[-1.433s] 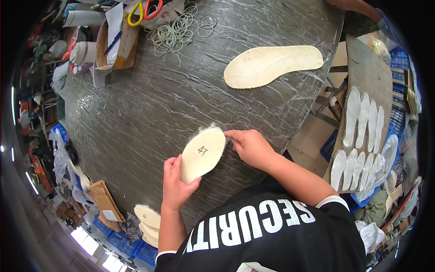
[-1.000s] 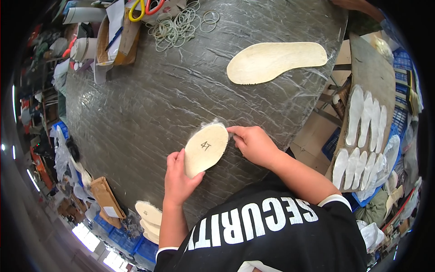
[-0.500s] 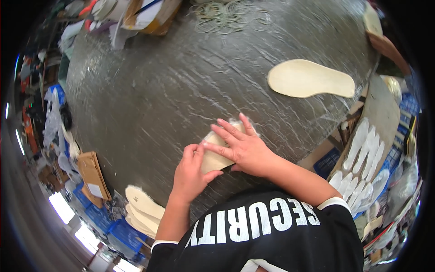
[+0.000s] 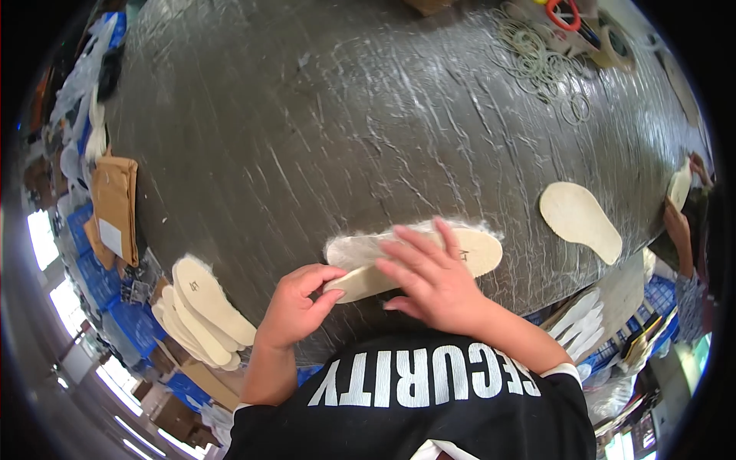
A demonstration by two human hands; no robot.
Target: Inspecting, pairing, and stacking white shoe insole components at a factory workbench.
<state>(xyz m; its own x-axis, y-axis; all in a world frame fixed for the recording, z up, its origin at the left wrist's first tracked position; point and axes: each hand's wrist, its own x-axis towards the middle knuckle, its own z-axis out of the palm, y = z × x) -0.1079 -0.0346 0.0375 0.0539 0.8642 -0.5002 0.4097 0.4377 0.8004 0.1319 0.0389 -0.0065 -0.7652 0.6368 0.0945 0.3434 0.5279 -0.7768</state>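
A cream insole (image 4: 480,251) with a fluffy white edge lies on the dark table in front of me. At its left part a fleecy white layer shows behind a raised cream strip; I cannot tell whether these are one piece or two. My left hand (image 4: 294,307) pinches the near left end of that strip between thumb and fingers. Over the middle of the insole is my right hand (image 4: 445,291), fingers spread and slightly blurred, hiding part of it. Another insole (image 4: 580,221) lies flat to the right, out of my hands' reach.
A stack of insoles (image 4: 207,303) sits at the table's left edge, near a brown paper package (image 4: 115,207). Pale rubber bands (image 4: 533,61), red-handled scissors (image 4: 563,14) and a tape roll (image 4: 616,46) lie at the far right. Another person's hand (image 4: 678,226) holds an insole there.
My view has swung, so table items appear shifted. The piece under my hands now shows its full length, with its fluffy edge visible. My left hand has moved apart from my right.
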